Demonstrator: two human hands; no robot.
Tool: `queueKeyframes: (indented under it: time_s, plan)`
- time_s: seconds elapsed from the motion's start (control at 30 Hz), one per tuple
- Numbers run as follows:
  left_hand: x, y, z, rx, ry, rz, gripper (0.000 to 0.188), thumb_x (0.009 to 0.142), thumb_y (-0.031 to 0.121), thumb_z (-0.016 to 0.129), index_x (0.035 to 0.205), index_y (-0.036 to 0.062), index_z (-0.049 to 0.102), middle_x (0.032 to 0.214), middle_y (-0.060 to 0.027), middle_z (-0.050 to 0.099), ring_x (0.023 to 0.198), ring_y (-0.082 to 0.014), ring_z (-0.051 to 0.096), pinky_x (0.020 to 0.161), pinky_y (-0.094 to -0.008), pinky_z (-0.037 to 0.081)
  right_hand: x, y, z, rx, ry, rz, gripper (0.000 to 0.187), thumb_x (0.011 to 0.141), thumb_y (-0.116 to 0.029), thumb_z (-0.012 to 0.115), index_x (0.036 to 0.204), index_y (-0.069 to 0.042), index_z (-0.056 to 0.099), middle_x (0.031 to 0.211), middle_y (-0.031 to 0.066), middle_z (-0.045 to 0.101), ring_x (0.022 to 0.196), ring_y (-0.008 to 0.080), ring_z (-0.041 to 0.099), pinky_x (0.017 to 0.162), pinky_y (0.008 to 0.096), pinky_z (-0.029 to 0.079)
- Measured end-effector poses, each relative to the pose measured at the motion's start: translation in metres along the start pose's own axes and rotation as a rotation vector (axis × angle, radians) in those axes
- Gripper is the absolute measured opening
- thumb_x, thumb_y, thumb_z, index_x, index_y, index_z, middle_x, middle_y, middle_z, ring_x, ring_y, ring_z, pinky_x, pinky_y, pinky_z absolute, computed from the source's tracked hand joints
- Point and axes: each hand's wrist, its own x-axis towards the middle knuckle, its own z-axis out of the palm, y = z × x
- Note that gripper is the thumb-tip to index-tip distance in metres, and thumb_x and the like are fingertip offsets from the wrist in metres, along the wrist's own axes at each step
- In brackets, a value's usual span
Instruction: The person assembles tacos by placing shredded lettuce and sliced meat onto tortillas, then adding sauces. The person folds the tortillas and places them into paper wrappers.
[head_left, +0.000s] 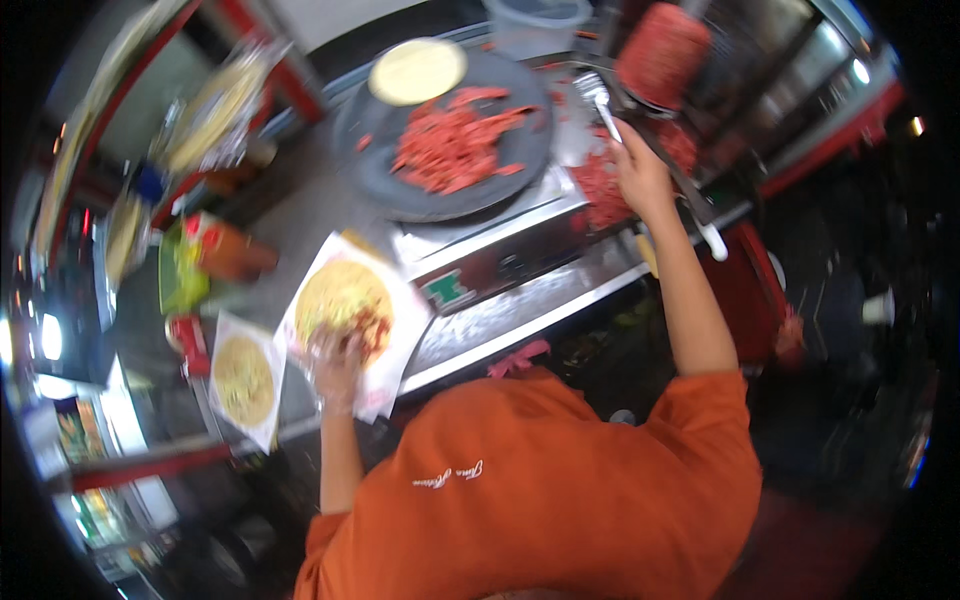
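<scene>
Left hand (338, 368) at the flatbread (335, 285), right hand (642, 172) on the utensil (597, 100)!
Your right fingers curl firmly round that metal handle, just right of the griddle (532, 135) and its red meat (455, 145); your left blurs over the flatbread's near edge, on white paper (395, 385), its openness and hold impossible to tell.

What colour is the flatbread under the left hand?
Pale yellow; the flatbread under the left hand shows best in the head view.
</scene>
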Motion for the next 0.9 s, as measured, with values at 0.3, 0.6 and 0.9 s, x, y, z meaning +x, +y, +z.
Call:
queueKeyframes:
  time_s: [0.3,0.6,0.9]
  plan:
    - [0.019,0.041,-0.022,-0.051,0.066,-0.212,0.033,0.097,0.028,0.073,0.123,0.0076,0.07,0.123,-0.0156,0.072,0.117,-0.0356,0.067,0.107,-0.0494,0.047,0.072,0.06,0.081,-0.279,-0.154,0.062,0.041,0.112,-0.035,0.039,0.14,-0.014,0.06,0.108,0.0256,0.072,0.1,0.049,0.071,0.086,0.0599,0.056]
    - [-0.006,0.059,-0.032,-0.07,0.275,-0.212,0.033,0.099,0.026,0.072,0.123,0.0036,0.069,0.117,-0.0155,0.073,0.11,-0.0325,0.069,0.099,-0.042,0.052,0.127,0.069,0.109,-0.405,-0.18,-0.203,0.039,0.103,-0.015,0.05,0.139,-0.011,0.064,0.102,0.0231,0.073,0.088,0.0424,0.075,0.073,0.0537,0.061]
    - [-0.07,0.023,-0.05,-0.155,0.4,-0.502,0.037,0.101,0.034,0.07,0.125,0.0062,0.072,0.113,-0.0091,0.076,0.115,-0.0295,0.067,0.115,-0.0495,0.04,0.158,0.074,0.122,-0.31,-0.242,0.005,0.065,0.112,-0.047,0.034,0.099,-0.001,0.079,0.106,0.0282,0.076,0.099,0.0481,0.073,0.088,0.0604,0.055]
